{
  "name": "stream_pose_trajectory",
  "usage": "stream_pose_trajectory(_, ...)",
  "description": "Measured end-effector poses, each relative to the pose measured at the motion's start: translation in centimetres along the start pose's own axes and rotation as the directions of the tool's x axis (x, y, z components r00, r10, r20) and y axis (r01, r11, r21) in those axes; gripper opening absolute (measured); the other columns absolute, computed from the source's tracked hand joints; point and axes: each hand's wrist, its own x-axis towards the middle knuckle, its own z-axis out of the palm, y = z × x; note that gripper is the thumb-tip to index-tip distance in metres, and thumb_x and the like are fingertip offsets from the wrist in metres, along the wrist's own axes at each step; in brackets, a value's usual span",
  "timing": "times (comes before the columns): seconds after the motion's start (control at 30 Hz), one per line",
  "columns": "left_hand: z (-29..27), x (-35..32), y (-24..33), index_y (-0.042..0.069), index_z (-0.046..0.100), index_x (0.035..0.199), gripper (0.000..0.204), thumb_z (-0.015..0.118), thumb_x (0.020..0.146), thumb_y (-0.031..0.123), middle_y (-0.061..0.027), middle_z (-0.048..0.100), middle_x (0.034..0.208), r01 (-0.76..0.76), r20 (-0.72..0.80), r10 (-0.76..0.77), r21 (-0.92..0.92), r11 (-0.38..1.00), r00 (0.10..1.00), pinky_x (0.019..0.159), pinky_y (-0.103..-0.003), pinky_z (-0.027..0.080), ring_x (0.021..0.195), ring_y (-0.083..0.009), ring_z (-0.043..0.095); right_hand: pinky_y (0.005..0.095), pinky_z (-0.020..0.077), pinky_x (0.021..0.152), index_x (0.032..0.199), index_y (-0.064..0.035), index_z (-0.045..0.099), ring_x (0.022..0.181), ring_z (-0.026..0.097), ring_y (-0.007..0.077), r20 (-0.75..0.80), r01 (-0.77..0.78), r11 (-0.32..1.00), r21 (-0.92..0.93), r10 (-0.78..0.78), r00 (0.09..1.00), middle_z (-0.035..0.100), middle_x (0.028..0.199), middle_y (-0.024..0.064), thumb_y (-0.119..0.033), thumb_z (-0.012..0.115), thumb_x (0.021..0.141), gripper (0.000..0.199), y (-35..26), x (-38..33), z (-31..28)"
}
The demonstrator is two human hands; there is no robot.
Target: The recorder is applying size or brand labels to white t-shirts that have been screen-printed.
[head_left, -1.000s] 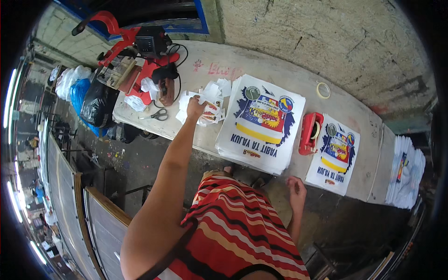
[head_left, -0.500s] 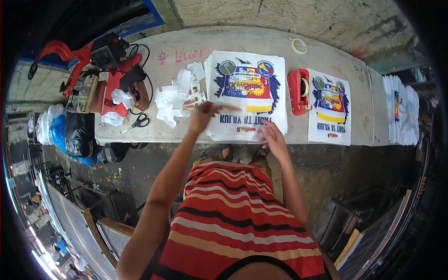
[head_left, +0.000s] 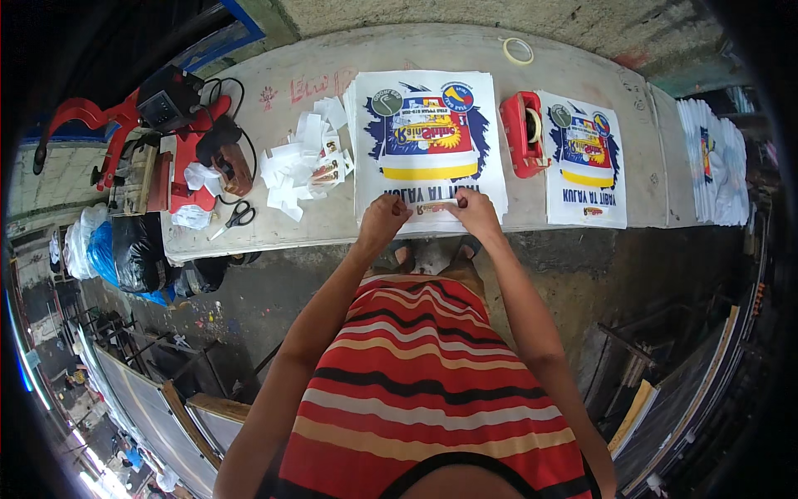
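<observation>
Both my hands are at the near edge of a stack of white printed sheets (head_left: 428,150) with a blue, red and yellow design. A small printed strip (head_left: 434,207) stretches between them, low over the top sheet. My left hand (head_left: 386,218) pinches its left end and my right hand (head_left: 476,211) pinches the right end. Whether the strip touches the sheet, I cannot tell. Left of the stack lies a loose heap of white paper strips (head_left: 303,162), some showing print. A red tape dispenser (head_left: 522,133) stands just right of the stack.
A smaller printed stack (head_left: 582,158) lies right of the dispenser, with folded white bundles (head_left: 715,166) at the far right. A tape roll (head_left: 517,51) lies at the back. Scissors (head_left: 237,218) and a red press-like machine (head_left: 91,133) with cables are at left.
My left hand has carried the strip from beside the paper heap rightward to the stack's near edge. My right hand has closed on its other end. The view has shifted slightly.
</observation>
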Motion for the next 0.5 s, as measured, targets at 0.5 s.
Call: stream_pose_trajectory(0.5, -2.5, 2.6, -2.1, 0.000, 0.068, 0.098, 0.022, 0.077, 0.084, 0.014, -0.0120, 0.071, 0.085, -0.005, -0.012, 0.006, 0.069, 0.998, 1.000, 0.074, -0.034, 0.055, 0.077, -0.0225, 0.069, 0.0352, 0.0460, 0.061, 0.086, -0.0004, 0.066, 0.061, 0.056, 0.0218, 0.021, 0.016, 0.993, 0.114, -0.019, 1.000, 0.060, 0.067, 0.0122, -0.025, 0.076, 0.085, 0.026, -1.6, 1.3, 1.1)
